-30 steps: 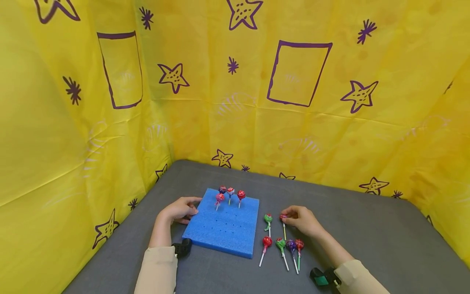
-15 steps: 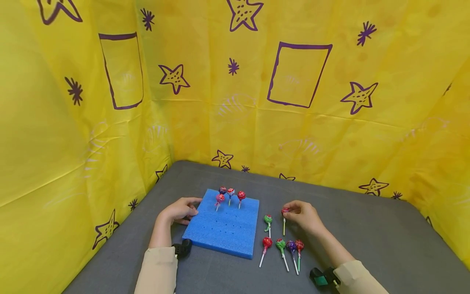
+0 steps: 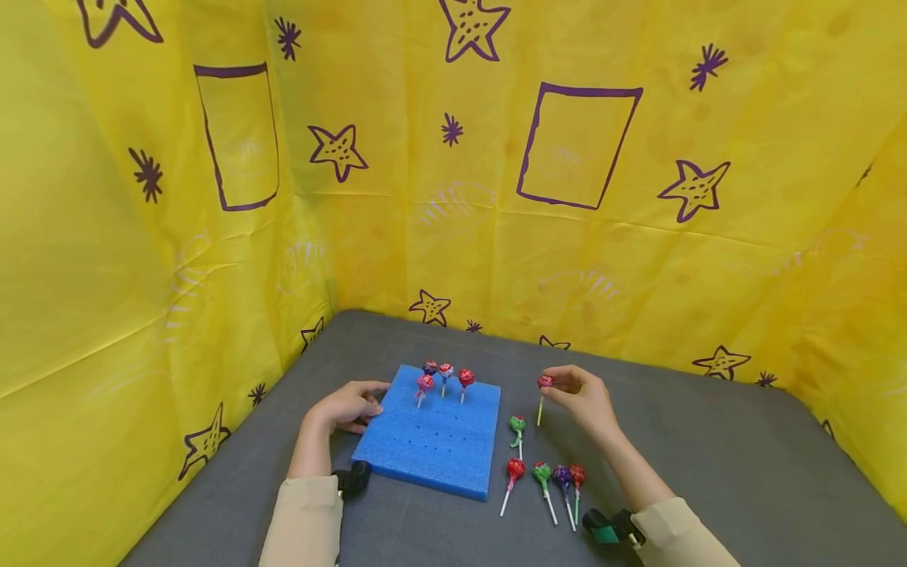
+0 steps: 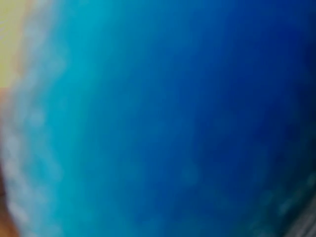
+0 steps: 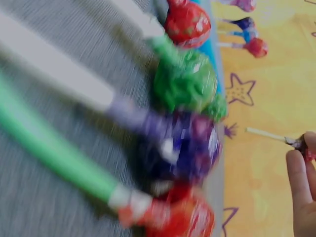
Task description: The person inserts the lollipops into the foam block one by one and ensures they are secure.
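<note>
My right hand pinches a lollipop by its wrapped red head, above the table. The yellow stick points down in the head view; the right wrist view shows this lollipop's stick and my fingertips at the head. My left hand rests against the left edge of a blue foam board, fingers touching its side. Several lollipops stand upright in the board's far part, and rows of small holes show nearer. Only a blurred blue surface fills most of the left wrist view.
Right of the board lie several lollipops: a green one, a red one, another green one, a purple one and a red one with a green stick. Yellow patterned cloth surrounds the grey table.
My right hand has lifted the lollipop off the table and carried it up and away, past the green lollipop. My left hand and the board have stayed in place.
</note>
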A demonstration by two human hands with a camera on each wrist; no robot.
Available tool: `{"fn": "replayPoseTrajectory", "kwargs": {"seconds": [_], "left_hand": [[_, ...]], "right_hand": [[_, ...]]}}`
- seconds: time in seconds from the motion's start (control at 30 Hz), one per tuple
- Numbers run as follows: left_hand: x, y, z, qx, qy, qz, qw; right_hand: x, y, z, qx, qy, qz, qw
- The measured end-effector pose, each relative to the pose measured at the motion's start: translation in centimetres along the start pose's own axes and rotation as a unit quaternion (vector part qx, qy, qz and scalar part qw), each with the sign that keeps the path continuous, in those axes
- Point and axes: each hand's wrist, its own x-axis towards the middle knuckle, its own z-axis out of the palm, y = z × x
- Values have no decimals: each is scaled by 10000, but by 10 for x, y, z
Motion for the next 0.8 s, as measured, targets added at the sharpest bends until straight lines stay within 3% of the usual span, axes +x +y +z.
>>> {"fn": "replayPoseTrajectory", "kwargs": {"seconds": [0.3,0.8], "left_hand": [[0,-1,1,-5,80,-67,9999],[0,0,2,33,114,-36,9999]], "right_hand": [[9,-10,22,779,140,-166,9967],[14,-30,61,1283,115,-90,9916]]}}
